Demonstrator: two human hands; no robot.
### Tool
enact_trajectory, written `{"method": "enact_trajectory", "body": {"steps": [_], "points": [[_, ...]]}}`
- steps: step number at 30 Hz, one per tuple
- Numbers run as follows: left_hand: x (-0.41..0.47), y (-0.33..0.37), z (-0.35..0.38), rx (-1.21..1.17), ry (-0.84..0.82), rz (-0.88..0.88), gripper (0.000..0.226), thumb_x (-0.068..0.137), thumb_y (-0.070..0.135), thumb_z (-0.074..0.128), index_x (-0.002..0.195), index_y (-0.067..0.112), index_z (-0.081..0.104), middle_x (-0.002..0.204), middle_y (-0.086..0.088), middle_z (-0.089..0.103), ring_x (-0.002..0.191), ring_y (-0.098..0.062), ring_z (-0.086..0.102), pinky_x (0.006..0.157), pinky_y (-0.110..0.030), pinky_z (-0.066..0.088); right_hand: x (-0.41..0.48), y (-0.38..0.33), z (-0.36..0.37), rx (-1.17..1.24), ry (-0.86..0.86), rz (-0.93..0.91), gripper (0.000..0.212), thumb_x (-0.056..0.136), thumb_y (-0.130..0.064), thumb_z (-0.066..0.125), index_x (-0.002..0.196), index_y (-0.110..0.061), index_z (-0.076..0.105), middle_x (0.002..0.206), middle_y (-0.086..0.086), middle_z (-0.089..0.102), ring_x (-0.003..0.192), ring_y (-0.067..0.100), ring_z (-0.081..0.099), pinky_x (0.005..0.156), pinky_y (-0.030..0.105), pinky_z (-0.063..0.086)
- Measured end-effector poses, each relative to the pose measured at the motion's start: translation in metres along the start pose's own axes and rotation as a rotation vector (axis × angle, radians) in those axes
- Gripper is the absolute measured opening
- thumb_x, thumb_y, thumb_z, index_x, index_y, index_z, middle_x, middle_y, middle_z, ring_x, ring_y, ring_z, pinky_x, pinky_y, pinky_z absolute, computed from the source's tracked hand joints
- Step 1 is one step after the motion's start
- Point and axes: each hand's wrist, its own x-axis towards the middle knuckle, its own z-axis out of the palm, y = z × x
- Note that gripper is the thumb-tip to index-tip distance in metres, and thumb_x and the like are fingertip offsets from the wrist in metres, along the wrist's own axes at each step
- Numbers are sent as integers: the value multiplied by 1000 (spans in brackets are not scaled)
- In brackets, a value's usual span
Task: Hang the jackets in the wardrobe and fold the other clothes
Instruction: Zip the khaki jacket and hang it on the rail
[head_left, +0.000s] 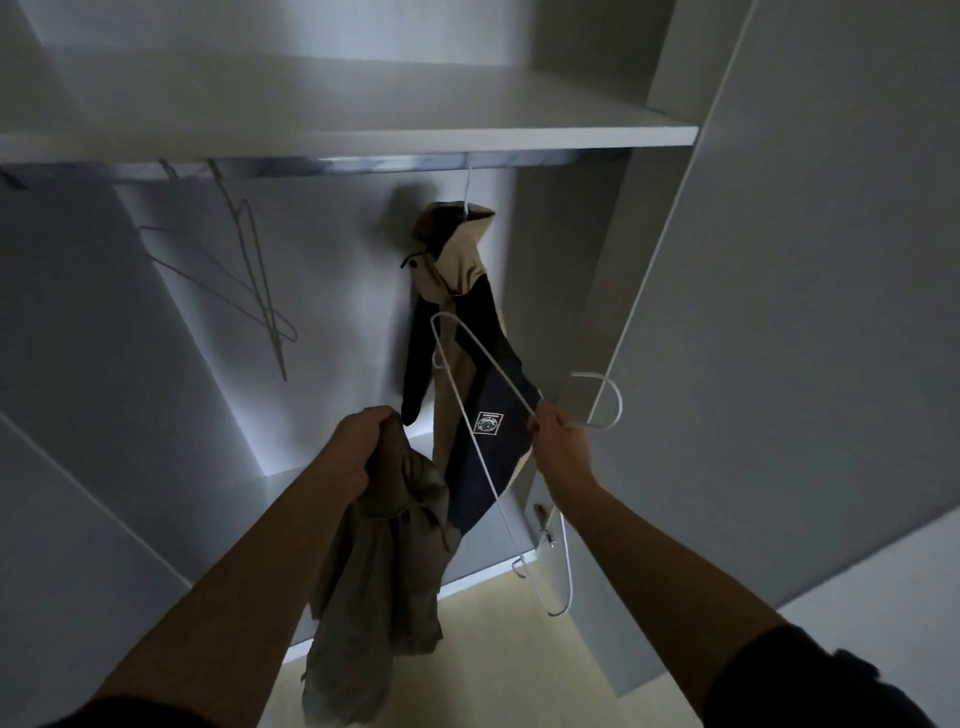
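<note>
I stand before the open wardrobe, looking up at its rail (363, 167). My left hand (363, 447) grips a grey-beige jacket (379, 587) by its top; the jacket hangs down limp below my fist. My right hand (558, 436) holds a white wire hanger (488, 467) near the base of its hook, the frame tilted down and to the left. Behind both hands a beige and navy jacket (467, 338) with a small chest badge hangs from the rail on its own hanger.
Two or three empty wire hangers (249, 270) hang on the rail's left part. A white shelf (363, 130) lies above the rail. The open wardrobe door (805, 260) stands at the right. Pale wooden floor (519, 675) shows below.
</note>
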Motion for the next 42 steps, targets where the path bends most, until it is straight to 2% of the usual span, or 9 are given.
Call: {"method": "enact_trajectory", "body": {"steps": [2, 4, 7, 10, 14, 21, 31, 34, 42], "points": [[-11, -9, 15, 23, 21, -17, 31, 98, 18, 49, 116, -5, 59, 119, -22, 57, 105, -36, 56, 95, -36, 41, -15, -5, -29, 139, 6, -6, 39, 98, -24, 44, 60, -18, 48, 53, 1, 40, 49, 13, 38, 50, 28, 29], [-27, -18, 32, 79, -22, -18, 38, 98, 19, 49, 126, -6, 54, 130, -26, 54, 109, -36, 55, 95, -39, 42, -34, -13, -58, 293, 4, -26, 38, 99, -22, 44, 61, -18, 45, 53, 2, 34, 44, 9, 32, 45, 25, 26], [-54, -33, 57, 141, -49, -3, 37, 97, 19, 51, 124, -6, 54, 126, -23, 56, 101, -31, 53, 96, -37, 41, -62, -28, -98, 477, 2, -97, 39, 101, -24, 44, 62, -17, 40, 54, 2, 30, 42, 9, 26, 40, 23, 19], [-82, -48, 75, 146, -55, 42, 30, 98, 20, 51, 115, -2, 60, 106, -15, 59, 94, -28, 54, 92, -34, 44, -85, -42, -129, 630, 12, -175, 43, 101, -25, 44, 59, -18, 35, 50, -2, 27, 41, 9, 21, 42, 24, 13], [-125, -59, 91, 120, -159, 49, 19, 96, 18, 52, 92, 3, 64, 84, -12, 62, 73, -22, 58, 64, -28, 48, -109, -58, -158, 847, -7, -236, 42, 101, -25, 41, 61, -18, 33, 52, -2, 20, 46, 11, 12, 48, 30, 6], [-169, -55, 94, -8, -154, 127, 23, 96, 19, 53, 109, 1, 60, 93, -11, 62, 74, -21, 58, 63, -30, 46, -143, -67, -192, 1012, -49, -243, 44, 102, -27, 39, 59, -16, 34, 49, -5, 19, 46, 11, 12, 47, 29, 8], [-199, -19, 94, -209, -121, 254, 24, 97, 21, 50, 81, 7, 61, 73, -9, 61, 63, -21, 59, 60, -33, 49, -176, 38, -176, 556, -244, -94, 45, 98, -26, 48, 54, -20, 44, 46, -2, 32, 40, 11, 28, 41, 21, 21], [-198, -14, 83, -219, -118, 292, 26, 97, 20, 49, 77, 8, 61, 58, -6, 66, 51, -18, 64, 50, -26, 52, -173, 44, -181, 477, -263, -87, 46, 97, -28, 49, 52, -21, 47, 50, 2, 31, 42, 12, 28, 44, 25, 20], [-170, -4, 55, 446, 157, 672, 25, 95, 14, 45, 76, 20, 59, 81, -5, 58, 77, -21, 52, 71, -33, 42, -172, 69, -200, -1, -392, -163, 45, 100, -28, 44, 56, -19, 49, 52, -1, 46, 49, 8, 44, 56, 16, 39]]}}
